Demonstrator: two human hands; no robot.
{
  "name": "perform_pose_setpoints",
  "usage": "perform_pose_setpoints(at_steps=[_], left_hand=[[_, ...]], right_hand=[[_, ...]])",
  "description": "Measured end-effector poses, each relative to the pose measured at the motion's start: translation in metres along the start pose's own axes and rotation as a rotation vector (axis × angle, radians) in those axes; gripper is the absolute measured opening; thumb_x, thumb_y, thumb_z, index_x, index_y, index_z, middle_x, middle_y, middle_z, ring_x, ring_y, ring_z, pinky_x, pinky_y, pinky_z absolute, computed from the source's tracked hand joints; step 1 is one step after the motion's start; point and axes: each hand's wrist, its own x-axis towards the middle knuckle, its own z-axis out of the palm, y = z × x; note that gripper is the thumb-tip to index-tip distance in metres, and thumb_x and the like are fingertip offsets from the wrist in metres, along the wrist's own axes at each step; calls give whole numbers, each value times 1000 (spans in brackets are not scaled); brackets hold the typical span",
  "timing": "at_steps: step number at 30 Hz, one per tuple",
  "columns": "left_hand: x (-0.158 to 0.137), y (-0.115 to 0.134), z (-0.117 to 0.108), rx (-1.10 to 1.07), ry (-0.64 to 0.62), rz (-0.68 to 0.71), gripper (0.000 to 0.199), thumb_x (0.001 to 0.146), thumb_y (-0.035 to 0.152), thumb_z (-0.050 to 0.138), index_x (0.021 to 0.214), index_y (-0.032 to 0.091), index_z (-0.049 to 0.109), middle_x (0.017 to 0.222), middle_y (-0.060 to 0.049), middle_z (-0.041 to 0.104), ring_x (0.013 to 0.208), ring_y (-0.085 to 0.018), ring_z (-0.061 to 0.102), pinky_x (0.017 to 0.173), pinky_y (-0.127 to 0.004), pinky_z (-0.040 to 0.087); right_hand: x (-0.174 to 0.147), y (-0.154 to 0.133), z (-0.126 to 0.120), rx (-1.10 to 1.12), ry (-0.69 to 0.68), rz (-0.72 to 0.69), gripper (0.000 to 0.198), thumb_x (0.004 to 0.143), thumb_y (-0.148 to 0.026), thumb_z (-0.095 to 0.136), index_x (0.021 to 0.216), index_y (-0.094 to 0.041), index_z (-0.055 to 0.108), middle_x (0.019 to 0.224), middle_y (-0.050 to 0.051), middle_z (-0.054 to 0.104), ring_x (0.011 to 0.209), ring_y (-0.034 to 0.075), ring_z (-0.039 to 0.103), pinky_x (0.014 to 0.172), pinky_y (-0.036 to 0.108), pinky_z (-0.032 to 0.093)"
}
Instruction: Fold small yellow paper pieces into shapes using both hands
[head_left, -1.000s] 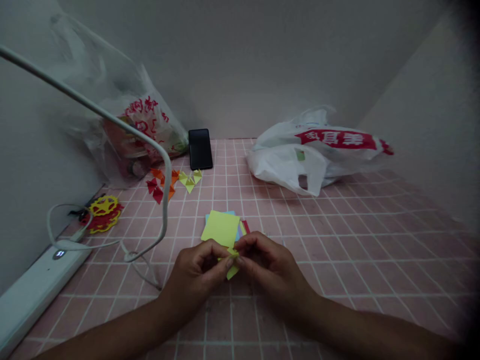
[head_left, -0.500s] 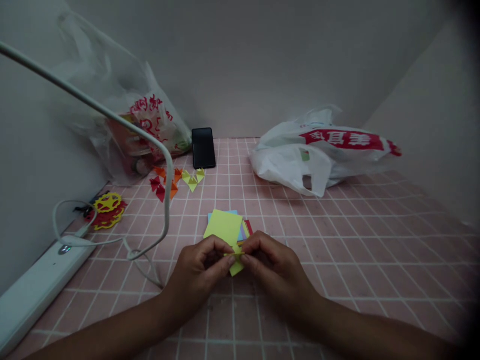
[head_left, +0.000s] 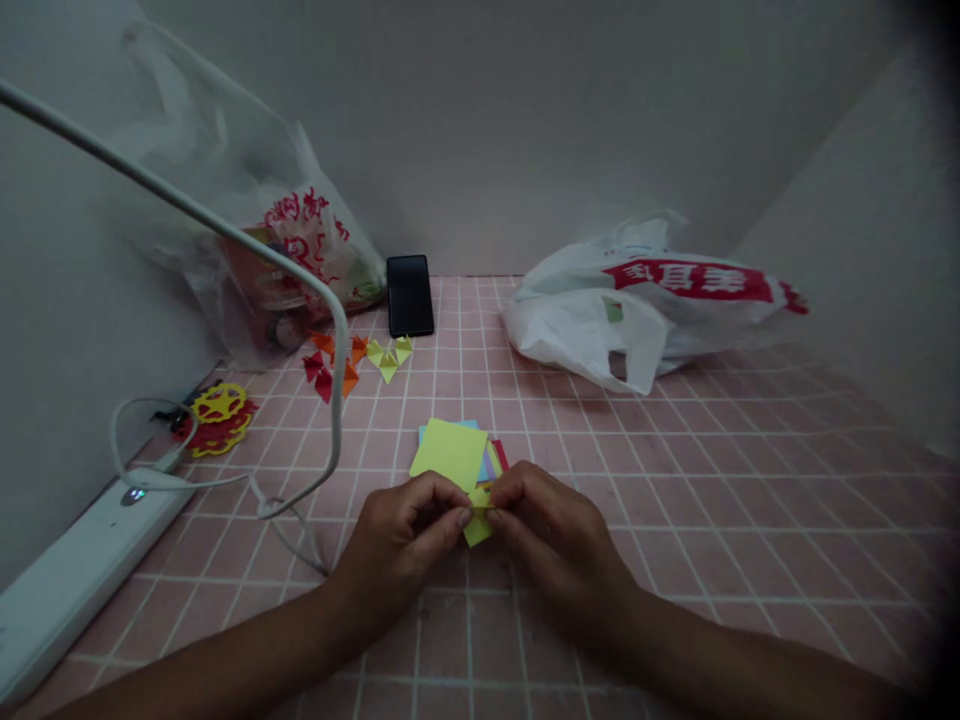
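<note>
Between my two hands is a small piece of folded yellow paper (head_left: 478, 527), its lower corner pointing toward me. My left hand (head_left: 416, 530) pinches its left side between thumb and forefinger. From the other side, my right hand (head_left: 551, 530) pinches it the same way, fingertips close to the left ones. Just beyond lies a stack of square paper with a yellow sheet (head_left: 450, 452) on top; blue, purple and red edges stick out beneath. Fingers cover part of the held paper, so its exact folds are hard to make out.
Folded paper pieces in yellow (head_left: 388, 360), orange and red lie at the back left, near a black phone (head_left: 410, 295). Plastic bags stand left (head_left: 322, 240) and right (head_left: 585, 320). A white cable (head_left: 337, 400) arches over the left side, above a power strip (head_left: 90, 570).
Both hands keep their pinch on the folded yellow paper, whose lower corner now sits slightly higher. The whole view has shifted a little; nothing else has visibly moved.
</note>
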Motion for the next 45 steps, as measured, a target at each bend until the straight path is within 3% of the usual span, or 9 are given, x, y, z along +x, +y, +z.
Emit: perform_pose_setpoints(at_steps=[13, 34, 45], left_hand=[[2, 2, 0, -10, 58, -9, 12, 81, 24, 61, 74, 16, 67, 64, -1, 67, 59, -12, 59, 56, -21, 45], [3, 7, -3, -152, 37, -112, 13, 81, 27, 61, 74, 15, 64, 66, -1, 68, 62, -13, 62, 59, -22, 48], [-1, 2, 3, -84, -8, -24, 7, 80, 21, 65, 77, 16, 68, 68, 0, 68, 62, -12, 61, 58, -20, 46]], right_hand=[[6, 4, 1, 5, -20, -67, 10, 88, -12, 58, 79, -18, 61, 80, 2, 56, 78, 16, 55, 69, 29, 42], [6, 0, -1, -98, -10, -129, 17, 90, -10, 50, 76, -18, 54, 77, 3, 53, 73, 17, 51, 64, 29, 39], [4, 3, 2, -95, -30, -190, 16, 92, -13, 51, 77, -19, 54, 78, 3, 55, 77, 19, 52, 69, 32, 42]])
